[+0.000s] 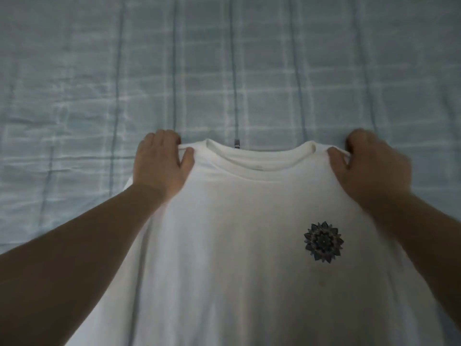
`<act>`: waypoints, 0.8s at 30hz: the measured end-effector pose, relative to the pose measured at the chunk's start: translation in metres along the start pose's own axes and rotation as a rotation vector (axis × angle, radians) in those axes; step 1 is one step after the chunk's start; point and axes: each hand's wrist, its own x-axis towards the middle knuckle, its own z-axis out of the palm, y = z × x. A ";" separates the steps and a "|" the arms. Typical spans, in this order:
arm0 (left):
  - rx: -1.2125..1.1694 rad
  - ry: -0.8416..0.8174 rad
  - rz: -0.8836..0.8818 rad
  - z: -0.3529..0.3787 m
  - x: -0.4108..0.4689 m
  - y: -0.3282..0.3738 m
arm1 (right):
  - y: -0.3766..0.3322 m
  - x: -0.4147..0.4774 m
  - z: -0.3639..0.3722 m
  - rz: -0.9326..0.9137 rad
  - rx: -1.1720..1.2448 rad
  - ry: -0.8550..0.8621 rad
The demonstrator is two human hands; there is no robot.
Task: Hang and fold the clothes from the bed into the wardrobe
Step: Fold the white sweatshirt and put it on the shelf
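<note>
Thumbs on top and fingers curled behind, the left hand [161,163] and right hand [369,166] each pinch a shoulder seam of the white T-shirt [239,245], probably to hold it taut and flat for folding. The soft, thin cotton, with its ribbed round collar [259,157] and dark spiky flower print [323,241], hangs over the wrinkled pale-blue checked bedsheet [224,71].

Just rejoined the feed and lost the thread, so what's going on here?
A person is gripping a white T-shirt by its shoulders, the left hand on one side of the collar and the right hand on the other. The shirt faces front up, with a dark flower print on the chest, spread over the blue checked bedsheet. I cannot tell whether it lies flat or is held up. No hanger or wardrobe is in view.
</note>
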 end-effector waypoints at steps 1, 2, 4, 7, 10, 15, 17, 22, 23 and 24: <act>0.002 0.017 0.012 0.003 0.001 -0.001 | 0.000 0.000 0.001 0.008 0.008 0.001; 0.006 0.027 0.017 0.005 0.001 -0.002 | 0.000 0.000 0.001 0.013 0.018 0.001; 0.024 0.023 -0.001 0.002 0.000 0.002 | -0.003 -0.001 -0.004 0.009 0.033 -0.007; 0.079 -0.045 -0.031 -0.012 -0.004 0.011 | -0.010 -0.004 -0.021 -0.004 0.026 -0.071; 0.108 -0.125 -0.110 -0.034 -0.009 0.023 | -0.021 -0.007 -0.045 0.043 0.021 -0.198; 0.008 -0.126 -0.004 -0.074 -0.036 0.042 | -0.037 -0.043 -0.083 -0.006 -0.148 -0.163; -0.049 -0.118 0.055 -0.093 -0.063 0.048 | -0.044 -0.078 -0.096 -0.046 -0.095 -0.128; -0.209 -0.094 0.177 -0.128 -0.189 0.065 | -0.063 -0.214 -0.117 -0.082 0.194 0.010; -0.214 -0.097 0.195 -0.131 -0.221 0.066 | -0.066 -0.247 -0.120 -0.082 0.223 0.030; -0.225 -0.109 0.203 -0.133 -0.253 0.065 | -0.068 -0.280 -0.122 -0.077 0.243 0.037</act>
